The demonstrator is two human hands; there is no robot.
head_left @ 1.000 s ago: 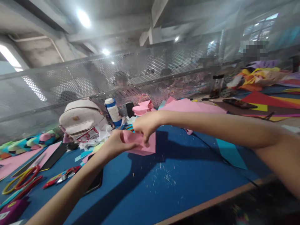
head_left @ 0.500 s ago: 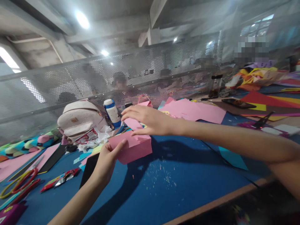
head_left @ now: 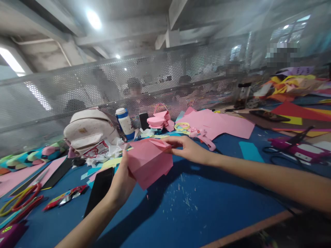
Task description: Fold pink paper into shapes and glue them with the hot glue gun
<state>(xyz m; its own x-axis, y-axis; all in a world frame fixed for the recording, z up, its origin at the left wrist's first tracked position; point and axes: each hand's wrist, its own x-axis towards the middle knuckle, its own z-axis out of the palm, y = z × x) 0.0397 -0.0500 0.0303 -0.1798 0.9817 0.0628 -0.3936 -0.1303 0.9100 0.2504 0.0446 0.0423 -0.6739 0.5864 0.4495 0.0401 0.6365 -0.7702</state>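
A folded pink paper box (head_left: 152, 165) is held up over the blue table (head_left: 207, 206), between my two hands. My left hand (head_left: 122, 179) grips its left side, thumb on the near face and the other fingers hidden behind. At the upper right edge my right hand (head_left: 184, 148) pinches a raised paper flap (head_left: 159, 143) between thumb and fingers. A pink glue gun (head_left: 204, 136) lies just beyond my right hand. Behind the box stands a small pink paper basket (head_left: 160, 119) with a handle.
Scissors (head_left: 24, 199), a red snack packet (head_left: 64, 198) and a black phone-like slab (head_left: 99, 187) lie on the left. A pale backpack (head_left: 88, 127) and a bottle (head_left: 125, 122) stand behind. Pink sheets (head_left: 219, 120) and a purple device (head_left: 302, 150) are to the right. People sit beyond the mesh screen.
My right hand has come down from above the box and now pinches its upper right flap. The box has tilted, showing more of its near face, and the glue gun has come into view.
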